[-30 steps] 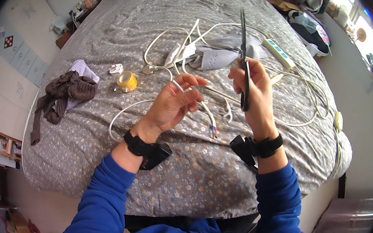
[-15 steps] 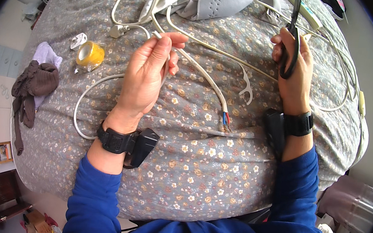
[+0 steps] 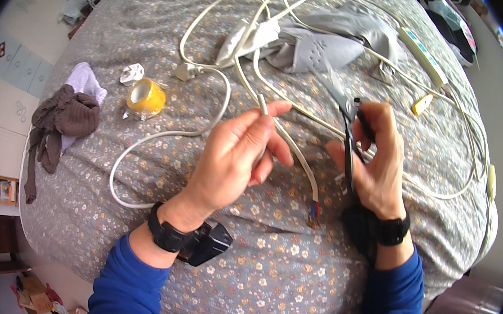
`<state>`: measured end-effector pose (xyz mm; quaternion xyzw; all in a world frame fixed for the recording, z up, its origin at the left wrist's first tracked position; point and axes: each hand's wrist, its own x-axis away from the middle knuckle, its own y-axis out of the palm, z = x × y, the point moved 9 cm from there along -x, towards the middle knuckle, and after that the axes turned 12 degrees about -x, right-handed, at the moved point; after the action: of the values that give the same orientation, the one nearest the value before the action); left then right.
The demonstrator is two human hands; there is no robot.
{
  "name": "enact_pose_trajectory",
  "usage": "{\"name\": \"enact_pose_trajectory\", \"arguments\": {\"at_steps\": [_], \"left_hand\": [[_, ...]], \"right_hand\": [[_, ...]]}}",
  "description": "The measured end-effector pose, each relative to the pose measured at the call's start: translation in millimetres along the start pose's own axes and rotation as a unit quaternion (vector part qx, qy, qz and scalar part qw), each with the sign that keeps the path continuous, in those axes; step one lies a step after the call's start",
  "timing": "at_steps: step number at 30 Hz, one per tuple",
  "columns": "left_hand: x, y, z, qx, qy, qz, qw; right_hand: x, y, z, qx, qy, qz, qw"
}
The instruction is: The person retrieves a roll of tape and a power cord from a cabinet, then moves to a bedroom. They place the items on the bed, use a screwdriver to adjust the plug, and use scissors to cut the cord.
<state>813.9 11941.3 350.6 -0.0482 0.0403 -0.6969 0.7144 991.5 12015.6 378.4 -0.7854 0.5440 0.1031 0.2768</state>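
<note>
Pinched between the thumb and fingers of my left hand [image 3: 229, 160] is a white cable [image 3: 262, 103], its cut end pointing up and away from me. The rest of this cable loops over the bed to the left, towards a plug [image 3: 188, 72]. In my right hand [image 3: 382, 164] are black-handled scissors [image 3: 346, 110], fingers through the grips and blades parted, pointing far left. They are apart from the cable's end. Between my hands lies a second, thicker white cord [image 3: 302, 160], its outer sheath stripped at the near end, where blue and red wires [image 3: 314, 210] show.
A yellow tape roll [image 3: 147, 99] and a small white plug piece [image 3: 131, 74] lie left. Beyond are a grey cloth [image 3: 315, 50] and a power strip [image 3: 424, 57]. A yellow-and-white piece [image 3: 422, 104] sits right. Brown cloth [image 3: 68, 119] hangs at the left edge.
My right hand has brought the scissors down and inward, turning them from upright to point far left, blades now visibly apart. My left hand still pinches the cable. The whole view has shifted.
</note>
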Motion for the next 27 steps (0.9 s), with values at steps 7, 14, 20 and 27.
{"name": "enact_pose_trajectory", "arguments": {"at_steps": [7,14,20,27], "left_hand": [[9,1,15,-0.075,0.021,0.015,0.997],[12,-1,23,-0.173,0.075,0.048,0.981],[14,2,30,-0.189,0.103,0.034,0.976],[13,4,35,-0.223,0.104,0.010,0.969]], "right_hand": [[5,22,-15,0.067,-0.017,-0.074,0.995],[5,28,-21,0.085,-0.047,-0.100,0.990],[5,32,-24,0.060,-0.059,-0.120,0.989],[5,28,-19,0.101,-0.052,-0.103,0.988]]}}
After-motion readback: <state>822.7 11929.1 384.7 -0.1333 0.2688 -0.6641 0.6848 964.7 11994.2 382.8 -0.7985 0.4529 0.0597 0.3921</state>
